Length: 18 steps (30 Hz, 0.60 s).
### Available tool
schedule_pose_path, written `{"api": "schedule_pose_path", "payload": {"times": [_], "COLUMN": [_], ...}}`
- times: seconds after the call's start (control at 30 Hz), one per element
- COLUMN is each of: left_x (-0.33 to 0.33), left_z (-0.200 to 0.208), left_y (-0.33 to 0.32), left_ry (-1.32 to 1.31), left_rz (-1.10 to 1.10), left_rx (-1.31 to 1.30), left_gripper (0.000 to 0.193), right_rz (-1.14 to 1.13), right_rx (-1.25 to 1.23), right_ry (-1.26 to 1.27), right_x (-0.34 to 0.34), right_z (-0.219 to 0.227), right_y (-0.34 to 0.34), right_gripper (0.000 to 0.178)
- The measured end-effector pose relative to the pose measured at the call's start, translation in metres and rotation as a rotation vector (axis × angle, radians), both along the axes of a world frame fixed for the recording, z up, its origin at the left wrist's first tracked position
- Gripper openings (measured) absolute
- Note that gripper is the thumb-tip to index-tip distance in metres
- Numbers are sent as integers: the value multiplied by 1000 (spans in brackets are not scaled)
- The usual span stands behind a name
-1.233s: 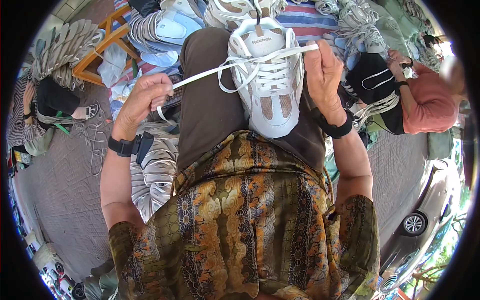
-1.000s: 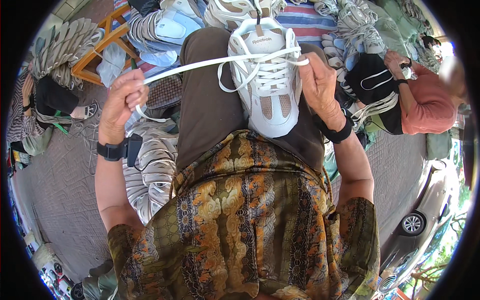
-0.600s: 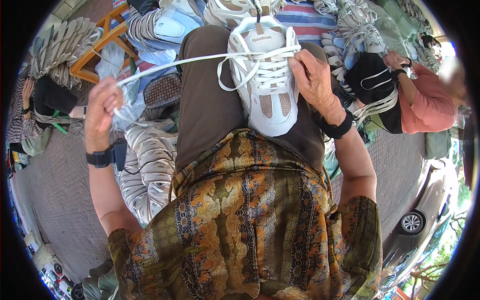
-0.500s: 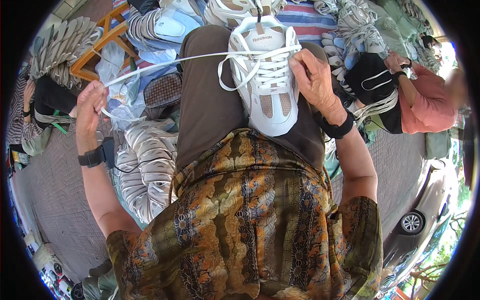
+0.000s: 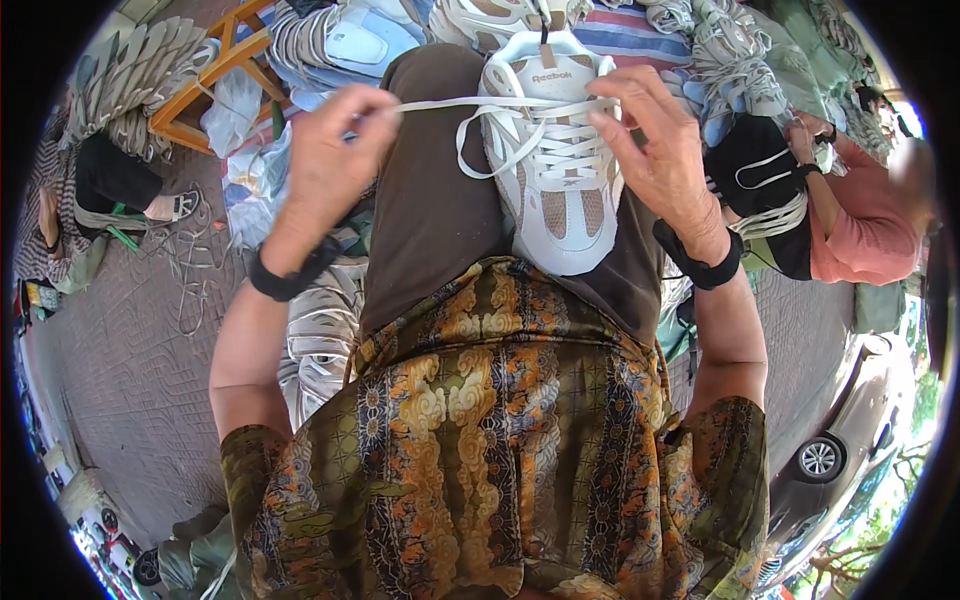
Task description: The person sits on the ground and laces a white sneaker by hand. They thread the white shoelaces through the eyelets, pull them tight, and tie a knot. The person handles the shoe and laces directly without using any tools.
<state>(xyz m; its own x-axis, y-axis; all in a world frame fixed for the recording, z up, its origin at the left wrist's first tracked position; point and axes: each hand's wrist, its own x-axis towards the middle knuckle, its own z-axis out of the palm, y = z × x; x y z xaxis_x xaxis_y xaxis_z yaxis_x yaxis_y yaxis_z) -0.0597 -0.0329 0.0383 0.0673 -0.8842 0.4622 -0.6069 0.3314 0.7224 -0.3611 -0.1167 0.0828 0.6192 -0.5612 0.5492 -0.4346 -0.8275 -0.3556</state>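
Note:
On my lap, toe pointing toward me, rests a white and beige sneaker (image 5: pixel 565 235) with a small dark loop at its heel. White crossed laces close its front, and a loose loop droops over its left side. My left hand (image 5: pixel 345 145), blurred by motion, pinches the white shoelace (image 5: pixel 440 103), which stretches straight across to the shoe's upper eyelets. At the right collar is my right hand (image 5: pixel 660 140), its thumb and forefinger parted on either side of the lace near the top eyelet. Both my wrists wear black bands.
Another sneaker (image 5: pixel 500 22) sits beyond my knees on a striped sheet (image 5: pixel 630 38). Stacked shoe uppers (image 5: pixel 325 330) lie beside my left leg. A wooden frame (image 5: pixel 190 110) stands far left. A co-worker in pink (image 5: pixel 860 220) sits at right; a parked car (image 5: pixel 840 430) is behind.
My left hand has come inward toward the shoe, shortening the visible stretch of lace. My right hand has risen slightly and its fingers have spread. The whole view has shifted a little.

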Motion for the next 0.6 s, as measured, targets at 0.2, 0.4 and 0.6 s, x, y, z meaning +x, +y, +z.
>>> {"api": "schedule_pose_path", "payload": {"times": [0.2, 0.4, 0.6], "left_x": [-79, -88, -57], "left_z": [7, -9, 10], "left_y": [-12, -25, -29], "left_ry": [-35, 48, 145], "left_rz": [-185, -246, -347], "left_rx": [126, 132, 308], "left_gripper": [16, 15, 10], "right_rz": [4, 8, -43], "right_rx": [-41, 173, 229], "right_ry": [92, 6, -25], "right_x": [8, 9, -7], "right_z": [-6, -7, -4], "right_y": [-10, -13, -27], "right_gripper": [12, 10, 10]}}
